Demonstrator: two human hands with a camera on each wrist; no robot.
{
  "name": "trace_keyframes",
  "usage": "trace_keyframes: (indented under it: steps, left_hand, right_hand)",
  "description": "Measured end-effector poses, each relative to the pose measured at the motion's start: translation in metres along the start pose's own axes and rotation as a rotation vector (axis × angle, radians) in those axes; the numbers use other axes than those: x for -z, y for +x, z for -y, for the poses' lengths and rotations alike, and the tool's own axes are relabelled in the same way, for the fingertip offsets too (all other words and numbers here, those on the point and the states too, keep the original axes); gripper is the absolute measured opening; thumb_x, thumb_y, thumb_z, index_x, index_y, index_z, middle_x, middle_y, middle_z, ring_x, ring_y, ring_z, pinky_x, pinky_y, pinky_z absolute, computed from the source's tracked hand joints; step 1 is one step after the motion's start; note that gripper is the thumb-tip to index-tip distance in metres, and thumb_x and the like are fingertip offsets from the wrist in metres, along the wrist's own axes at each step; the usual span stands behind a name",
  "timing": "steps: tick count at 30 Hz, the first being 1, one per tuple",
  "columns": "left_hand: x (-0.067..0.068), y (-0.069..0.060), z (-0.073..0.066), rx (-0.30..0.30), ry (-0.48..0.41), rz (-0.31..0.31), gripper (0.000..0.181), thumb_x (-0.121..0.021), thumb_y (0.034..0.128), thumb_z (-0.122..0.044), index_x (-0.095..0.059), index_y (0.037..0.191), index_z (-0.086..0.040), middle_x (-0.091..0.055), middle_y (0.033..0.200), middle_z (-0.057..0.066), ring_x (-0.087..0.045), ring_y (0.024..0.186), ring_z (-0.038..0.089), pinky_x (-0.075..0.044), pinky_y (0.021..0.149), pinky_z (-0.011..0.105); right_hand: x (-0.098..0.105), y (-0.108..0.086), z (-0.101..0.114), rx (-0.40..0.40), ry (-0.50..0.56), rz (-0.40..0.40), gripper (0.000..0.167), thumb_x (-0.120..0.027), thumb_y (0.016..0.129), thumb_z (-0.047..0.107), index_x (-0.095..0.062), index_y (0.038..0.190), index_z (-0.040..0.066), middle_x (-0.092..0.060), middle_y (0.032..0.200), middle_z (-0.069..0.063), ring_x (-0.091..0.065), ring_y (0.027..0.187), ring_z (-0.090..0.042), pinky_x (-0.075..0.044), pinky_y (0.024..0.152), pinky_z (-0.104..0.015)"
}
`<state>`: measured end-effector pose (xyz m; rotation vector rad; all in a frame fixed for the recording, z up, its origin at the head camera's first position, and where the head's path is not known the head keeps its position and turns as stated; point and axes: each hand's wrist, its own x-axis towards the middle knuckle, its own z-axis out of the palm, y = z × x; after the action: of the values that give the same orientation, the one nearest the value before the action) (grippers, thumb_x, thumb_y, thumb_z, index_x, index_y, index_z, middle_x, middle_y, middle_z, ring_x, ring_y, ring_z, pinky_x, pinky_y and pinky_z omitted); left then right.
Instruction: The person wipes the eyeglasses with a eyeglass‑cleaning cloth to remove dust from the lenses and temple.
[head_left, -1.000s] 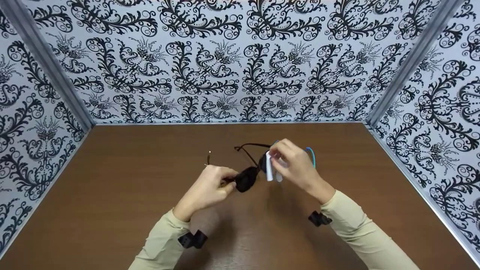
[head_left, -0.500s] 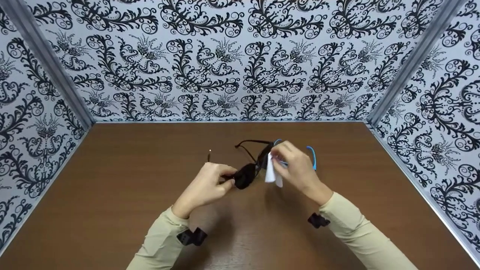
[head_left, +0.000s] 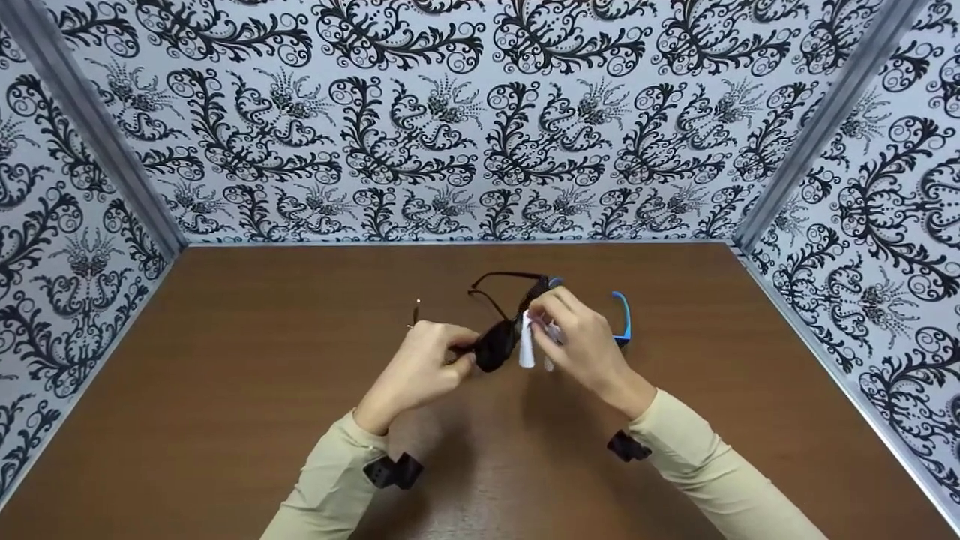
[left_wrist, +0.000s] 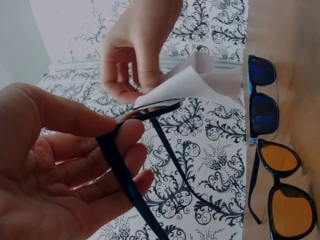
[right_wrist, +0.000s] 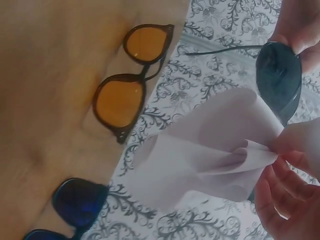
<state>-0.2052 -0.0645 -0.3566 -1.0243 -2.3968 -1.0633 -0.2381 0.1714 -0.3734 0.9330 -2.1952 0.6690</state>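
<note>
My left hand holds a pair of dark sunglasses off the table, pinching one end of the frame between thumb and fingers. In the right wrist view a dark lens faces the camera. A white cloth hangs in folds from my right hand, pinched between thumb and fingertips. In the left wrist view the cloth lies right at the far lens; whether it presses on the glass is hard to tell. Part of the far lens is hidden behind cloth and fingers.
Glasses with orange lenses lie on the brown table. Beside them are sunglasses with blue-tinted lenses; their blue temple shows beyond my right hand. Patterned walls enclose the table's back and sides.
My right hand and the cloth have shifted slightly left, toward my left hand. More of the blue temple shows now. The left hand keeps its hold on the dark sunglasses and has barely moved.
</note>
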Motion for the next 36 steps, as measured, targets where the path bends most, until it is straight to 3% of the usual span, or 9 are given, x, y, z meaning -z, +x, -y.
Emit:
trace_keyframes:
  steps: [6,10,19,24,30,33,36]
  left_hand:
    - [0.003,-0.003,-0.001,-0.029,0.015,0.043,0.014,-0.059,0.0729,0.004,-0.067,0.072,-0.007,-0.058,0.067,-0.004,-0.044,0.058,0.009,-0.038,0.055,0.024]
    - [0.003,-0.004,-0.002,-0.031,0.023,0.062,0.013,-0.06,0.0737,0.004,-0.068,0.074,-0.006,-0.061,0.069,-0.003,-0.045,0.059,0.009,-0.039,0.057,0.025]
    - [0.0,-0.003,-0.002,0.022,0.02,-0.019,0.016,-0.06,0.0729,0.006,-0.07,0.074,-0.006,-0.065,0.071,-0.002,-0.054,0.062,0.009,-0.047,0.059,0.027]
    - [0.001,-0.006,0.0,0.018,0.006,-0.003,0.018,-0.059,0.0735,0.006,-0.072,0.077,-0.006,-0.067,0.075,-0.002,-0.054,0.063,0.008,-0.046,0.06,0.026]
    - [0.0,-0.007,0.0,-0.049,0.012,0.039,0.015,-0.06,0.0737,0.006,-0.071,0.078,-0.004,-0.067,0.074,0.0,-0.054,0.062,0.014,-0.045,0.061,0.027]
    - [-0.001,-0.006,0.0,-0.062,0.021,0.051,0.014,-0.06,0.073,0.006,-0.07,0.076,-0.004,-0.064,0.07,-0.001,-0.051,0.059,0.013,-0.042,0.059,0.026]
    - [-0.003,-0.005,-0.001,-0.049,0.025,0.049,0.013,-0.059,0.0728,0.006,-0.067,0.071,-0.005,-0.057,0.065,-0.003,-0.044,0.057,0.01,-0.038,0.056,0.025]
  right_hand:
    - [0.001,-0.004,-0.018,-0.096,-0.009,-0.031,0.018,-0.069,0.078,-0.008,-0.062,0.091,0.003,-0.059,0.088,-0.005,-0.061,0.074,-0.015,-0.052,0.064,-0.029]
    - [0.003,-0.001,-0.019,-0.121,0.003,-0.052,0.018,-0.068,0.077,-0.009,-0.061,0.089,0.002,-0.059,0.086,-0.006,-0.061,0.073,-0.016,-0.051,0.063,-0.029]
    - [-0.005,-0.003,0.001,-0.01,0.03,0.013,0.02,-0.069,0.078,-0.007,-0.062,0.092,0.005,-0.058,0.089,-0.005,-0.063,0.075,-0.015,-0.052,0.064,-0.026]
    - [-0.006,-0.005,-0.006,-0.076,0.0,-0.011,0.018,-0.07,0.078,-0.005,-0.063,0.09,0.005,-0.058,0.088,-0.004,-0.061,0.074,-0.015,-0.052,0.062,-0.029]
    - [0.0,-0.003,-0.018,-0.174,-0.02,-0.048,0.018,-0.068,0.078,-0.007,-0.062,0.088,0.005,-0.059,0.085,-0.003,-0.06,0.072,-0.015,-0.051,0.062,-0.031]
    - [0.002,-0.001,-0.016,-0.16,-0.001,-0.061,0.017,-0.068,0.079,-0.007,-0.062,0.089,0.004,-0.059,0.086,-0.004,-0.06,0.074,-0.015,-0.051,0.064,-0.031]
    - [0.002,-0.001,-0.009,-0.097,0.013,-0.05,0.017,-0.07,0.079,-0.006,-0.063,0.091,0.004,-0.059,0.088,-0.005,-0.06,0.075,-0.015,-0.051,0.064,-0.03]
